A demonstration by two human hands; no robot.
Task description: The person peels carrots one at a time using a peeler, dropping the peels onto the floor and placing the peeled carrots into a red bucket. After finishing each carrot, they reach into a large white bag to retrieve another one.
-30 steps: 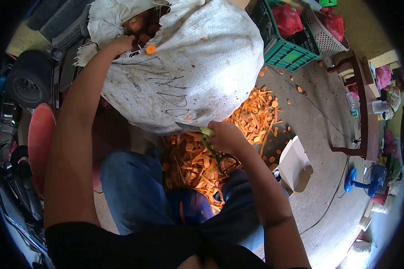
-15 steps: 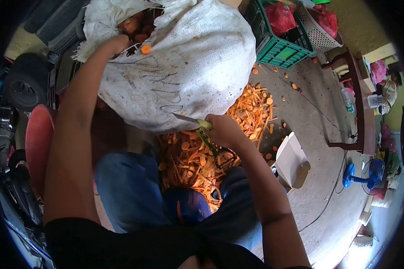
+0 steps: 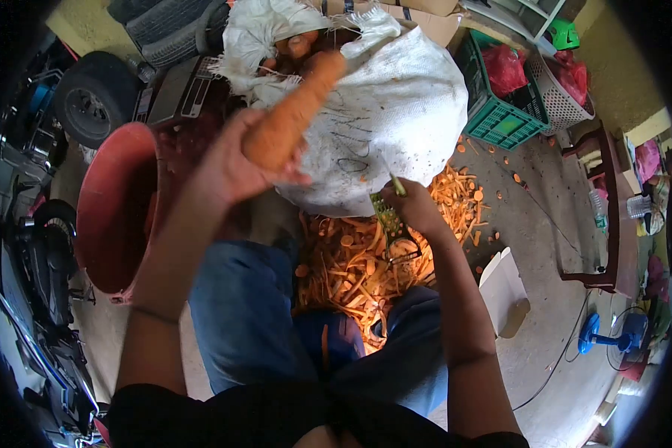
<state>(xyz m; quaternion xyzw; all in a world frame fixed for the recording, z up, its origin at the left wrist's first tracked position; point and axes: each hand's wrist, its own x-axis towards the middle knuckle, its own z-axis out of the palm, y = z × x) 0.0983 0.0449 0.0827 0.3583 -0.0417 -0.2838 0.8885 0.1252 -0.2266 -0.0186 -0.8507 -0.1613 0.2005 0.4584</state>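
A large orange carrot (image 3: 295,112) is in my left hand (image 3: 248,160), its far end pointing up and right in front of the white sack (image 3: 396,97). More carrots (image 3: 299,46) show in the sack's open mouth. My right hand (image 3: 414,205) is closed around a small knife (image 3: 396,184) and a green peeler (image 3: 390,224), right at the sack's lower edge. Beneath it lies a heap of orange peels and slices (image 3: 351,265), between and beyond my knees.
On the left stand a red bucket (image 3: 116,213) and a tyre (image 3: 97,101). A green crate (image 3: 504,112) and a white basket (image 3: 567,97) hold red bags. An open carton (image 3: 503,291), a wooden frame (image 3: 612,216) and a blue fan (image 3: 612,340) are at the right.
My left hand has come out of the sack's mouth with a carrot and moved back toward me. The whole view has shifted, showing more of the red bucket. My right hand still holds its tools.
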